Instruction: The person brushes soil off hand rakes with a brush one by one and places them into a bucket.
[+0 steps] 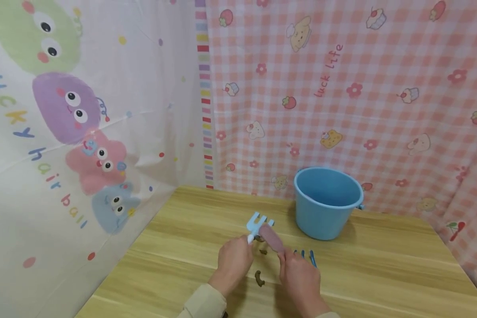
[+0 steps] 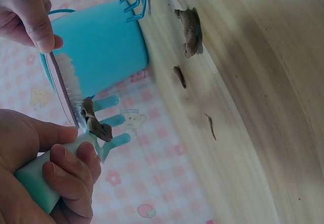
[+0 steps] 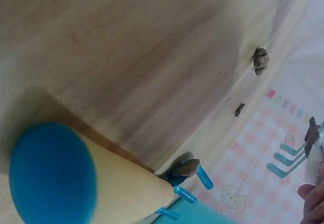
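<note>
My left hand (image 1: pixel 235 258) grips the handle of a small light-blue toy rake (image 1: pixel 255 225), tines pointing forward. A brown clump (image 2: pixel 96 122) lies on that rake near the base of its tines, in the left wrist view. My right hand (image 1: pixel 300 276) pinches a pink brush (image 1: pixel 271 237) with white bristles (image 2: pixel 71 77). The bristles face the rake and are right at the clump. Below the hands, more brown pieces (image 1: pixel 259 278) lie on the table.
A blue bucket (image 1: pixel 327 207) stands at the back right of the wooden table (image 1: pixel 389 260). A second rake with blue tines (image 1: pixel 313 259) and a cream handle (image 3: pixel 121 183) lies by my right hand, a brown piece (image 3: pixel 186 168) near its tines. Patterned cloths (image 1: pixel 342 110) hang behind.
</note>
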Available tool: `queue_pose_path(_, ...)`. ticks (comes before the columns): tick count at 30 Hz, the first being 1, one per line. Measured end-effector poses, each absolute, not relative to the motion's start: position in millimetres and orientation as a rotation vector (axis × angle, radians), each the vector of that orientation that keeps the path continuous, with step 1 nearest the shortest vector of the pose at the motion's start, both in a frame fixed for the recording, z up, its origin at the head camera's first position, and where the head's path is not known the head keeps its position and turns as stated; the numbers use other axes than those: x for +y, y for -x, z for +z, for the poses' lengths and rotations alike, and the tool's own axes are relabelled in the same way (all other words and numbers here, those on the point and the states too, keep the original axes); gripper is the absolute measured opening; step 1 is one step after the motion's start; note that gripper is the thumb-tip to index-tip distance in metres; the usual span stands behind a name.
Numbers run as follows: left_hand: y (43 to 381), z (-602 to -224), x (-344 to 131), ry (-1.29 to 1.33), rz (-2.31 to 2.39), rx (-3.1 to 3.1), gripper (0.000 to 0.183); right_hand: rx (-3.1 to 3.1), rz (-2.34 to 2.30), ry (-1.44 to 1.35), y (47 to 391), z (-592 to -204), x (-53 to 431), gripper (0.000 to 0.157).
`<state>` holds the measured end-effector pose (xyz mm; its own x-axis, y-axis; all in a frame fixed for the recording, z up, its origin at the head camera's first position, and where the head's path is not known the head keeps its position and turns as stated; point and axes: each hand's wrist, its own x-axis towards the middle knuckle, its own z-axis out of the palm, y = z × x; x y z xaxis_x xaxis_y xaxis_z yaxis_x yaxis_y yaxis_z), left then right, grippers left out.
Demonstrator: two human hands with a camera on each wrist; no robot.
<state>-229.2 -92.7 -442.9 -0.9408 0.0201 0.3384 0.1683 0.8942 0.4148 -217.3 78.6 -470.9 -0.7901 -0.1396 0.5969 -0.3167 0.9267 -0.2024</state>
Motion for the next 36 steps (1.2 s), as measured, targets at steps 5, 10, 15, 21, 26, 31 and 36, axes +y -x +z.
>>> queue_pose_path(5, 228.5, -445.7, -92.3, 0.16, -0.609, -2.732, 0.022, -2.548, 0.441, -0.312, 218.4, -468.5, 80.0, 0.019)
queue_pose_path(10, 228.0, -446.7, -93.9, 0.18, -0.65, -2.732, 0.018, -2.577, 0.491, -0.305, 219.4, -465.0, 80.6, 0.019)
queue_pose_path(15, 227.8, -448.2, -95.0, 0.197, -0.678, -2.736, 0.015, -2.604, 0.562, -0.278, 219.4, -462.8, 80.9, 0.02)
queue_pose_path(21, 227.3, -453.2, -96.6, 0.21, -0.741, -2.735, 0.015, -2.657, 0.637, -0.242, 219.0, -459.2, 81.6, 0.023)
queue_pose_path(26, 226.2, -456.0, -97.5, 0.215, -0.762, -2.738, 0.016, -2.69, 0.685, -0.212, 219.7, -457.7, 82.9, 0.024)
queue_pose_path(31, 225.8, -457.2, -96.5, 0.211, -0.816, -2.747, 0.018, -2.7, 0.726, -0.192, 220.0, -456.4, 83.3, 0.021)
queue_pose_path(36, 226.8, -457.0, -96.3, 0.21, -0.901, -2.751, 0.023, -2.721, 0.72, -0.189, 221.0, -454.1, 83.7, 0.022)
